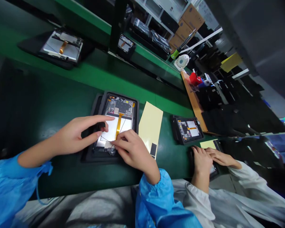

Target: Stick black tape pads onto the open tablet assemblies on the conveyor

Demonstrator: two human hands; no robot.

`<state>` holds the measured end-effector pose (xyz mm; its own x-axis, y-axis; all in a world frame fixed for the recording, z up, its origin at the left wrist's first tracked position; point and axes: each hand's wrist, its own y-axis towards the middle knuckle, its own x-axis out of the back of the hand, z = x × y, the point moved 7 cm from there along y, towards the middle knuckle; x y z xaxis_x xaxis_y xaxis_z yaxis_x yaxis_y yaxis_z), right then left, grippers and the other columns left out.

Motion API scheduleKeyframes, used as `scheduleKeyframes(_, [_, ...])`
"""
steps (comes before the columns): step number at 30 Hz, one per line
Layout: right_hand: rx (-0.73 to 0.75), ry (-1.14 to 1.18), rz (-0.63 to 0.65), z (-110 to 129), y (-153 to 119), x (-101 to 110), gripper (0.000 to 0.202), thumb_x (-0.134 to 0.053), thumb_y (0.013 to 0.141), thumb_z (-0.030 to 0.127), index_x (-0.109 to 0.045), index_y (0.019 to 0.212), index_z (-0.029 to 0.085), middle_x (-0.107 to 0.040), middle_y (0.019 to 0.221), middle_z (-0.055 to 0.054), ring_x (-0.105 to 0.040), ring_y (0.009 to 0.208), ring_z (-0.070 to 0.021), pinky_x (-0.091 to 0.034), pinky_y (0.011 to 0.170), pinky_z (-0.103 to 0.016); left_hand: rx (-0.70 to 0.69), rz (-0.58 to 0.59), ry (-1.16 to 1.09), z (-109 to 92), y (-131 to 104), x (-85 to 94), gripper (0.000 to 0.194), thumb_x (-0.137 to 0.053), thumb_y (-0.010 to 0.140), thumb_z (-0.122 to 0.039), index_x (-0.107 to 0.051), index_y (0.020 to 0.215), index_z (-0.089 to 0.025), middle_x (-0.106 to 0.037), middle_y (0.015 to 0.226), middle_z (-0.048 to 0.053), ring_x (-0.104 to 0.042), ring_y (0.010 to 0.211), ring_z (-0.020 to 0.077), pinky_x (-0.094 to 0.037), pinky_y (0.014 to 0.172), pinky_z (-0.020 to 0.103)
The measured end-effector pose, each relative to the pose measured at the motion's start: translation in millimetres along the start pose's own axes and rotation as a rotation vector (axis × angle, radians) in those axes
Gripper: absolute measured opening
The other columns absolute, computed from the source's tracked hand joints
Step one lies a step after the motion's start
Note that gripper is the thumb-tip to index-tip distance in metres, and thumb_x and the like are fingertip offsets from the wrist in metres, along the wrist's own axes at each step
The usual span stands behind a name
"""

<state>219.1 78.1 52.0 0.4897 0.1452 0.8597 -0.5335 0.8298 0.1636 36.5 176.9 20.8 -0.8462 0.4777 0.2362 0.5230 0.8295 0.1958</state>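
Lying in a shallow black tray near the near edge of the tabletop, the uncovered device shows its insides face up. It looks flat and stiff as a whole, probably light enough to shift with little effort, but what it carries seems fragile: the circuit board has small exposed parts, the pale battery should not be bent or dented, and the orange ribbon would likely crease or tear if tugged. The battery's smooth face may be slippery under a fingertip. The safest hold, I judge, is on the tray's two long rims, away from board and ribbon.

Its long axis runs from the tabletop's near edge toward the far edge, leaning a little to the right at the far end. The circuit board sits at that far end, and the ribbon runs from it toward the near end, roughly along the same axis.

The right hand has its fingertips drawn together at the near end, apparently pinching a thin dark wire, which looks soft and easily kinked. The left hand is spread over the tray's left side, thumb and index finger well apart, seemingly gripping nothing; whether its thumb touches the wire is unclear.
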Motion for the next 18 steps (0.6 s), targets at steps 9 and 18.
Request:
scheduleKeyframes(9, [0.118, 0.035, -0.001, 3.7, 12.4, 6.5, 0.015, -0.054, 0.117, 0.017, -0.066, 0.11, 0.022, -0.072, 0.125, -0.014, -0.062, 0.121, -0.0278, -0.056, 0.106, -0.043, -0.353, 0.141, 0.215, -20.5, -9.7, -10.6, 0.044, -0.055, 0.109, -0.02, -0.066, 0.152, -0.022, -0.081, 0.114, 0.005, -0.079, 0.101, 0.0196, -0.062, 0.098, 0.028])
scheduleKeyframes(18, [0.148, 0.091, 0.037, 3.8, 18.9, 5.9, 0.014, -0.052, 0.117, 0.016, -0.058, 0.107, 0.024, -0.072, 0.119, -0.011, -0.063, 0.118, -0.0267, -0.055, 0.105, -0.042, -0.504, 0.241, 0.262, -40.0, -21.4, -24.1, 0.073, -0.052, 0.11, -0.016, -0.034, 0.178, -0.034, -0.075, 0.132, 0.004, -0.073, 0.114, 0.0205, -0.058, 0.104, 0.029])
